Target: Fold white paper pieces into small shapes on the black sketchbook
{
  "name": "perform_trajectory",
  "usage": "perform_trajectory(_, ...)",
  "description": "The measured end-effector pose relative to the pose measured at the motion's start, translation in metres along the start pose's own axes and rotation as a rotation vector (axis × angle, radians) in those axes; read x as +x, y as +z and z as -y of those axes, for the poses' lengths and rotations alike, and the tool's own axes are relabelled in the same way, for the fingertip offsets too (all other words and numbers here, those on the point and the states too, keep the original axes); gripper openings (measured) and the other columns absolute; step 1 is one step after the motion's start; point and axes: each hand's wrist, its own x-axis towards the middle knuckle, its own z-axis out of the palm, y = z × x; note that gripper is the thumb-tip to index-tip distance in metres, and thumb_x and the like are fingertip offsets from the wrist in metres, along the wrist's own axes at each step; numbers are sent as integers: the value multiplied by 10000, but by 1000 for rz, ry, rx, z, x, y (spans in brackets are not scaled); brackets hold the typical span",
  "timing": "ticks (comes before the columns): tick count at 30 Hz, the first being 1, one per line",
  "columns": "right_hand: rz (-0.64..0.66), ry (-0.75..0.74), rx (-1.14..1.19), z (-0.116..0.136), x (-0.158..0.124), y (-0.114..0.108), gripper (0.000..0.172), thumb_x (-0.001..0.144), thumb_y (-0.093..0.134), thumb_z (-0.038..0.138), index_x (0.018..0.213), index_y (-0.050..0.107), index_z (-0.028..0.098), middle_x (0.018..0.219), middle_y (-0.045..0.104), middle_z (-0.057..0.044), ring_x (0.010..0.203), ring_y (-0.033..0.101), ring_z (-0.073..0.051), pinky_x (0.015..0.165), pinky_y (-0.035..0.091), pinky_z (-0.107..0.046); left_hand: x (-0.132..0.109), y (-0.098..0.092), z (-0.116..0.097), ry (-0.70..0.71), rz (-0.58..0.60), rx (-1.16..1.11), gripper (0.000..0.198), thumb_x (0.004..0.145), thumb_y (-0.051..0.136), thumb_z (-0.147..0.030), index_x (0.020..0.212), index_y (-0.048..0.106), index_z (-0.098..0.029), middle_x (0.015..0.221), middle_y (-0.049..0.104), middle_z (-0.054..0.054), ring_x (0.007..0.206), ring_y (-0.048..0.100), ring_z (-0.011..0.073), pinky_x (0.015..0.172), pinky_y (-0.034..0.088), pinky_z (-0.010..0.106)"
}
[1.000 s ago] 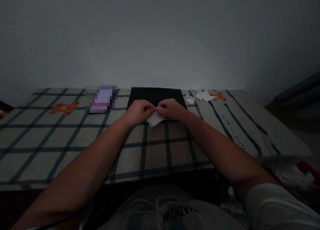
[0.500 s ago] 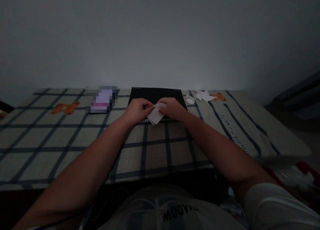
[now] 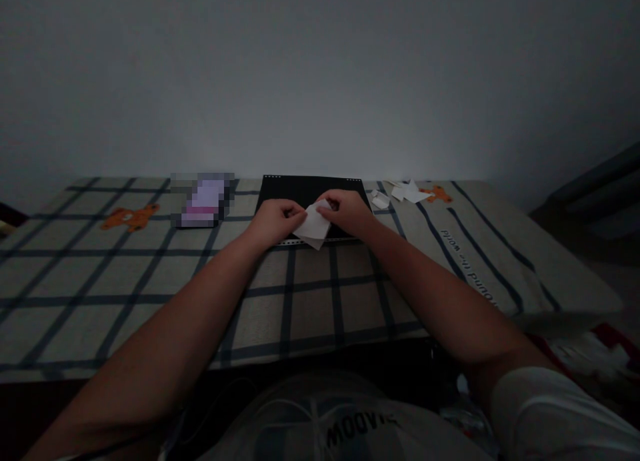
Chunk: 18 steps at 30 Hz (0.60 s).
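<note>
A small folded piece of white paper [image 3: 314,226] is held between both hands, just above the near edge of a black mat [image 3: 310,189]. My left hand [image 3: 276,222] pinches its left corner with fingers curled. At the paper's upper right edge, my right hand [image 3: 346,211] is also pinched closed on it. The paper is tilted, with its lower corner pointing toward me.
A checked cloth with orange bear prints [image 3: 129,217] covers the table [image 3: 125,281]. A blurred pink and white object [image 3: 203,199] lies left of the mat. Several white paper scraps [image 3: 405,193] lie at the back right. A plain wall stands behind the table.
The paper has been lifted off the cloth and turned up between my fingers. Both hands moved slightly away from me, toward the mat.
</note>
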Motion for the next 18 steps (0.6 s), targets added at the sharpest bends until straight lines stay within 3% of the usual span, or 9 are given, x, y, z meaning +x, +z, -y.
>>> perform_trajectory(5, -118, 15, 90, -6, 2, 5, 229, 868, 627, 346, 995, 686, 164, 869, 686, -49, 743, 581, -163, 705, 441, -300, 2, -1, 2, -43, -98, 14, 261, 799, 661, -404, 822, 779, -172, 809, 770, 53, 728, 654, 189, 657, 474, 282)
perform_trajectory(9, -226, 103, 109, -7, 2, 5, 269, 854, 644, 430, 974, 592, 195, 714, 592, 23, 648, 533, -145, 649, 410, -291, 4, 0, 5, -126, -211, -34, 204, 792, 700, -353, 860, 762, -171, 823, 766, 55, 721, 650, 184, 660, 489, 286)
perform_trajectory(14, -19, 118, 161, -2, -1, 6, 300, 807, 668, 356, 1016, 496, 227, 646, 560, 76, 597, 525, -137, 624, 391, -280, 6, 0, 7, -209, -273, -176, 274, 780, 726, -287, 1022, 682, -168, 769, 710, 17, 624, 626, 153, 602, 483, 270)
perform_trajectory(18, -44, 17, 115, -3, -1, 7, 253, 796, 588, 218, 1027, 483, 225, 725, 556, 56, 640, 526, -136, 646, 400, -278, 6, 3, 8, -168, -258, -133, 275, 785, 728, -252, 1018, 593, -199, 678, 654, -29, 605, 620, 149, 597, 460, 259)
